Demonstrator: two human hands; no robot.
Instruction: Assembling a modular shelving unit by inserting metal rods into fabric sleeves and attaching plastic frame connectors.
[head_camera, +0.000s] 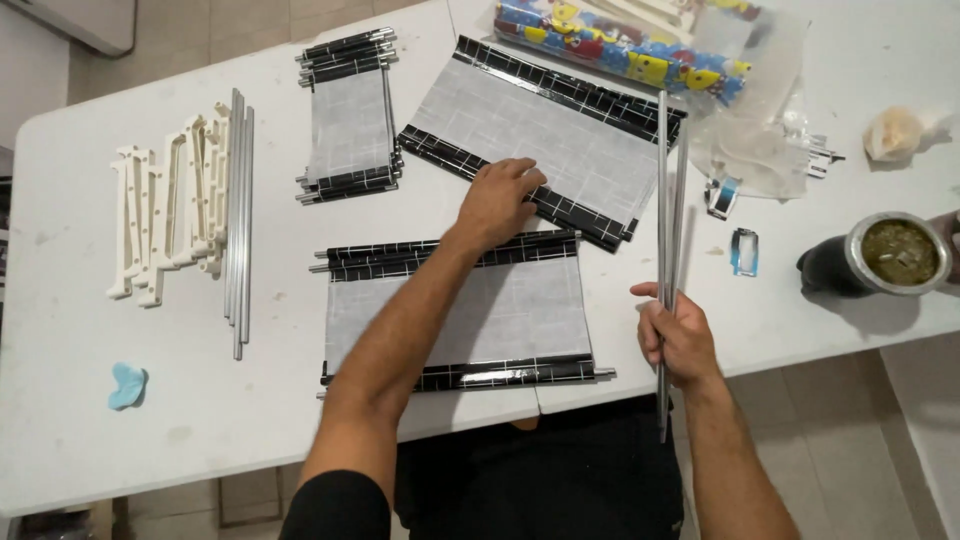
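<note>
Thin silver metal rods (668, 200): stiff, light, slick; best held mid-length. Right hand (678, 335) grip clamped on them. Left hand (497, 205) lies flat, fingers apart, on grey black-edged fabric panel (540, 140).

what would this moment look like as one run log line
left hand: flat on large grey fabric panel | right hand: gripping metal rods upright | nearest panel: flat on white table

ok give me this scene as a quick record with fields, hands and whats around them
left hand: palm down on the large grey fabric panel
right hand: gripping metal rods, held upright
near panel: grey, black edges, flat in front of the person
left side: white plastic frames, more rods
surface: white table
</note>
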